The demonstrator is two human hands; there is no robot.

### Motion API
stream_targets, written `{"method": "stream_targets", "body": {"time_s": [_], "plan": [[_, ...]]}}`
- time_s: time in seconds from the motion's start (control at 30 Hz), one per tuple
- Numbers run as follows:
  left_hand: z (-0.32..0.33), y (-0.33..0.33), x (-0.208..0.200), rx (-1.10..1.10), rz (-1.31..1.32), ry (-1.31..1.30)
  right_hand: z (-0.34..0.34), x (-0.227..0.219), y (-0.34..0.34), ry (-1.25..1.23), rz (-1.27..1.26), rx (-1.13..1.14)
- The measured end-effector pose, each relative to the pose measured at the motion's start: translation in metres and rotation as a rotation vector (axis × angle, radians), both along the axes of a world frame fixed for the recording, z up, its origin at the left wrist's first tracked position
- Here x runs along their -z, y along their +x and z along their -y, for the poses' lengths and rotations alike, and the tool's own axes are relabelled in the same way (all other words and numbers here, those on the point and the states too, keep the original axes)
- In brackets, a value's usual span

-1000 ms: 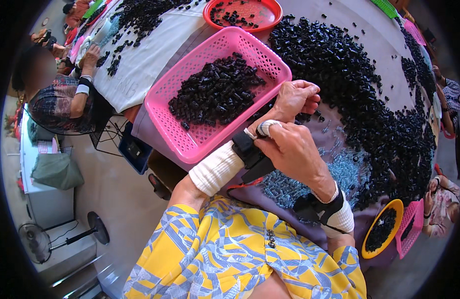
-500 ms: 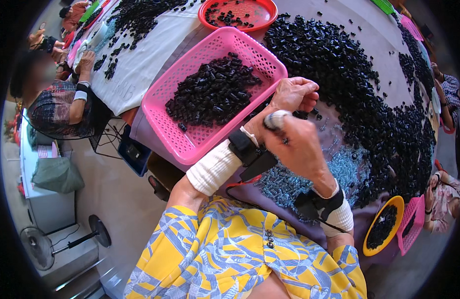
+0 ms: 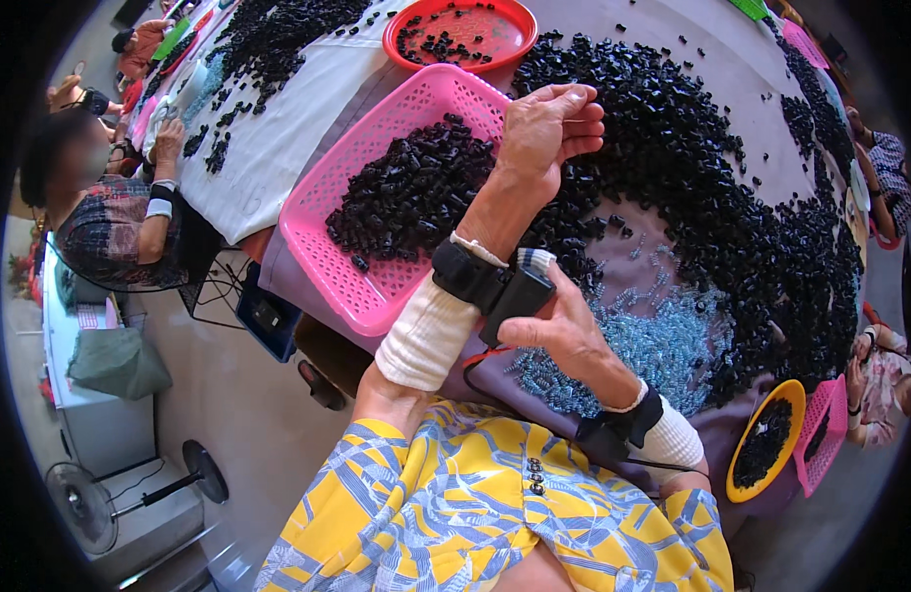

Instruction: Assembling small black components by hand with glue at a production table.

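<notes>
The light is soft and fairly bright (outer edges bend into black).

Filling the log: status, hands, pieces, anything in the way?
Left hand loosely open by pink basket. Right hand spread at black left-wrist device. Black pieces heaped in basket and on table; left forearm hides part of basket.

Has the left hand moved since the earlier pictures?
Yes: judged against the red tray, the left hand has moved forward, away from the body and closer to that tray.
</notes>
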State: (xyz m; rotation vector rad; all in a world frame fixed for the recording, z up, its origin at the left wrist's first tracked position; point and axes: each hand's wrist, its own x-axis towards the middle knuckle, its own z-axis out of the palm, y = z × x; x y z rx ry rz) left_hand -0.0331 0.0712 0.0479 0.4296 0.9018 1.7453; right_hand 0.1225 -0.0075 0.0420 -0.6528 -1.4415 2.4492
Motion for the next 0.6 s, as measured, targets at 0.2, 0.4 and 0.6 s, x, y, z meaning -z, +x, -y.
{"method": "stream_targets", "body": {"time_s": [0.2,0.4,0.6], "plan": [[-0.003,0.006,0.008,-0.231,-0.419,-0.117,0.011,0.004,-0.005,0.021,0.009,0.128],[-0.004,0.004,0.010,-0.587,-1.576,0.151,0.016,0.000,-0.008,-0.095,-0.016,0.176],[0.003,0.004,0.010,-0.496,-1.835,0.160,0.024,0.000,-0.011,-0.161,-0.008,0.194]]}}
